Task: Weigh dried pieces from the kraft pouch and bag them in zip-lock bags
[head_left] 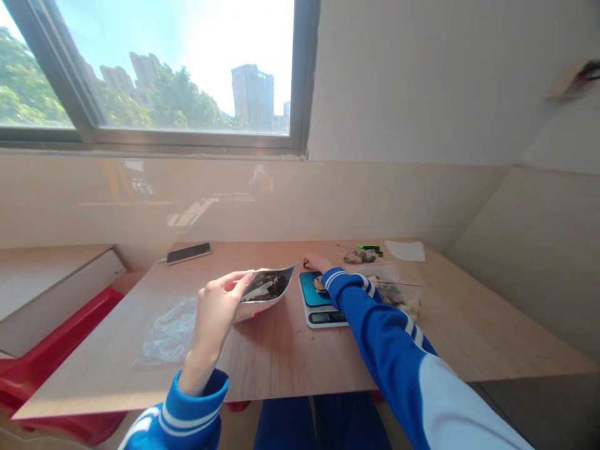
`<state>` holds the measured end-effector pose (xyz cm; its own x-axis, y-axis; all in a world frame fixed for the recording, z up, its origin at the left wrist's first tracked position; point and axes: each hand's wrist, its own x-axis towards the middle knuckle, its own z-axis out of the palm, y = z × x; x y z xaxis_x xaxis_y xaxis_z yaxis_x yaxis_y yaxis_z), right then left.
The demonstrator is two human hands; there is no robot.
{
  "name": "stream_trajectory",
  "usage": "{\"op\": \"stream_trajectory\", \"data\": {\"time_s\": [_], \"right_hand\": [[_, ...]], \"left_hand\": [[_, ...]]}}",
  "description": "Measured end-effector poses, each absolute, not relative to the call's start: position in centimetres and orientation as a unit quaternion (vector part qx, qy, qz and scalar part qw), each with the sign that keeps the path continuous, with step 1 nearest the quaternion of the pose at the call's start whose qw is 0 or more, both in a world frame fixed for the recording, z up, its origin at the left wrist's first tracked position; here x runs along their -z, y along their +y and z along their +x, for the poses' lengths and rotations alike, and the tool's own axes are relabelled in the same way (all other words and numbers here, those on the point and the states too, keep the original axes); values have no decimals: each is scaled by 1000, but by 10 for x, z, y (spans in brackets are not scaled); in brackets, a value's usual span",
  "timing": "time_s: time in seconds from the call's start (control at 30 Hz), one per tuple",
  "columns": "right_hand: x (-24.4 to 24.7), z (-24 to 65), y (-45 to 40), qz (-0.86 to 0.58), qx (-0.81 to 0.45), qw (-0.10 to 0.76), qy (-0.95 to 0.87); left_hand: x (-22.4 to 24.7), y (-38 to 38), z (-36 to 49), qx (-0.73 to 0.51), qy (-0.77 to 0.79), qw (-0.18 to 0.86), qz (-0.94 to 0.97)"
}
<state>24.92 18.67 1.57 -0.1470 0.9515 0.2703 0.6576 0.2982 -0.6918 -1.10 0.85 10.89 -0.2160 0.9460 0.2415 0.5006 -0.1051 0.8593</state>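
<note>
My left hand [224, 294] pinches the rim of an open pouch [257, 310], holding it tilted above the table. Dark dried pieces [272, 287] lie inside the pouch. My right hand [317, 262] reaches over the far side of a kitchen scale [309, 317] with a blue top. Between its fingertips is a small dark piece [306, 263], too small to name. A light brown item [319, 285] rests on the scale, partly behind my right sleeve. The scale's display is too dim to read.
Right of the scale lie clear bags with pale pieces [411, 307] and brown pieces [359, 256]. A green marker [369, 247] and white paper [405, 250] are at the back. A crumpled clear bag [169, 331] and a phone [189, 253] lie on the left. A red stool [56, 350] stands beside the table.
</note>
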Motion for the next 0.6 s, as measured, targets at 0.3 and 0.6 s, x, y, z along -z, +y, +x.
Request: {"op": "stream_trajectory", "data": {"time_s": [0.3, 0.6], "right_hand": [[-21, 318, 164, -588, -203, 255, -741], [-44, 330, 115, -568, -248, 298, -726]], "left_hand": [[-112, 9, -9, -468, 631, 225, 576], [-110, 5, -1, -453, 631, 233, 584]]}}
